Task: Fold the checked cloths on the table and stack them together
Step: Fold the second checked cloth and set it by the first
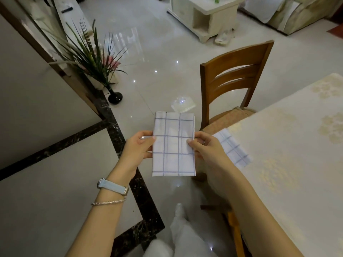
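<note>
Both hands, left hand (138, 148) and right hand (207, 148), pinch 1 folded cloth (173, 145) in mid-air; a second cloth (232, 147) overhangs the table (297, 145) edge.

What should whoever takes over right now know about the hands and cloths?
The left hand pinches the left edge of the folded cloth; the right hand pinches its right edge.
It hangs in the air above the floor, beside the table.
A second cloth, also checked, lies at the table corner, partly hidden by the right hand.
Done: held cloth folded to a rectangle.
Left: lay it on the second cloth.
</note>
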Demonstrator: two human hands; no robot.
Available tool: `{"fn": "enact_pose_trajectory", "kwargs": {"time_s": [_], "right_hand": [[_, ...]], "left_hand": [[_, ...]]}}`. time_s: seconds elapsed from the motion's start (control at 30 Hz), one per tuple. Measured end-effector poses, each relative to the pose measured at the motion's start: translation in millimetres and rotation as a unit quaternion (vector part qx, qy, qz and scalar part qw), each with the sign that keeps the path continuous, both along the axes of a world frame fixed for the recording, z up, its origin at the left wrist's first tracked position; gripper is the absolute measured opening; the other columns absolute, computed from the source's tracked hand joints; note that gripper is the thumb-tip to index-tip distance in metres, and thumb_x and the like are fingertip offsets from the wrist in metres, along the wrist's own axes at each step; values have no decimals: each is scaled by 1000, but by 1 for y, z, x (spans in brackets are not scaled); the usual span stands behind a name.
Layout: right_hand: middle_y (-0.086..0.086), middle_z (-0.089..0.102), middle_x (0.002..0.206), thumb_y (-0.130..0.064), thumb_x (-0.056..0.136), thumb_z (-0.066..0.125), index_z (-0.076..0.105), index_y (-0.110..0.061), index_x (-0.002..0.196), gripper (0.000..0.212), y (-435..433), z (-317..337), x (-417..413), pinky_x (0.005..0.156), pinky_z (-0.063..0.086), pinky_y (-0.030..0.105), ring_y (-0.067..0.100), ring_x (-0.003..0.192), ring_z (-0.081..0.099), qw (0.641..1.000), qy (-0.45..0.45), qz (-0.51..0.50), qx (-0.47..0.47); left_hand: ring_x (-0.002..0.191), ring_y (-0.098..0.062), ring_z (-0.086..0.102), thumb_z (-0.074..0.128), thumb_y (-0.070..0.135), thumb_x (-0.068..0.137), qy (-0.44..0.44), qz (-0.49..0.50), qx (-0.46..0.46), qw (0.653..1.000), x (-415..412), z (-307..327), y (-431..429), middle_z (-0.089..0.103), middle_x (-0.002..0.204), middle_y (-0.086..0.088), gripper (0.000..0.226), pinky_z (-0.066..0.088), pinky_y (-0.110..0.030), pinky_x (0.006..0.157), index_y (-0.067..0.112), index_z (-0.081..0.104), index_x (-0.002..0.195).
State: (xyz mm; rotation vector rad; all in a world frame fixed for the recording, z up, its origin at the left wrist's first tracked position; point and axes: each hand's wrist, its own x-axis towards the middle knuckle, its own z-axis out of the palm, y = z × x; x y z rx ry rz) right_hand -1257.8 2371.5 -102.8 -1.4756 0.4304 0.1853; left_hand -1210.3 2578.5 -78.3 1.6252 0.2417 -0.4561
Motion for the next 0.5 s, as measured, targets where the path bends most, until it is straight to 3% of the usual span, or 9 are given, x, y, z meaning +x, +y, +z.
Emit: {"fn": "enact_pose_trajectory", "kwargs": {"time_s": [0.2, 0.4, 0.5], "right_hand": [[-5, 71, 94, -17, 95, 61, 62, -12, 116, 22, -6, 8, 69, 62, 55, 14, 4, 79, 73, 1000, 6, -7, 5], [-5, 67, 86, -12, 97, 57, 59, -13, 114, 17, -18, 11, 132, 50, 48, 9, -3, 61, 68, 998, -10, -53, 10], [0, 72, 97, -14, 96, 58, 61, -14, 115, 19, -22, 11, 166, 62, 56, 19, 6, 79, 73, 995, -9, -95, 16]], "left_hand": [[94, -21, 72, 62, 21, 94, -4, -36, 11, 999, 83, 8, -8, 72, 107, -10, 25, 58, -28, 70, 13, 61, 118], [90, -20, 72, 61, 19, 95, -8, -85, -4, 996, 169, 7, -28, 74, 103, -9, 19, 59, -27, 69, 16, 62, 113], [85, -18, 72, 60, 19, 95, -22, -128, -7, 992, 216, 7, -41, 75, 98, -7, 16, 57, -25, 65, 16, 63, 111]]}}
